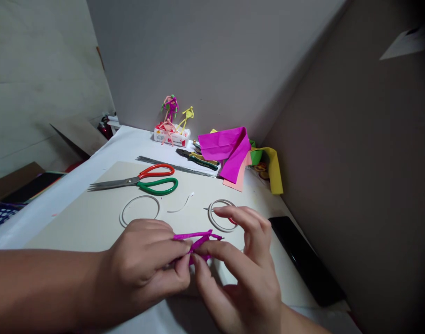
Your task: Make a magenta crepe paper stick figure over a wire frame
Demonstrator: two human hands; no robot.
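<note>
My left hand (146,264) is closed in a pinch on a small wire piece wrapped in magenta paper (197,240), low over a grey cardboard sheet (94,218). My right hand (240,273) pinches the same magenta piece from the right with thumb and forefinger; its other fingers are raised and spread. Bare wire ends stick out of the wrapped piece toward the right.
Two wire rings (139,208) (222,215) and a short wire (180,206) lie on the sheet. Behind are red-and-green scissors (142,182), straight wires (174,166), pliers (196,160), coloured paper (229,150), paper-wrapped figures (172,118) on a white box. A black phone (302,260) lies at the right, by the wall.
</note>
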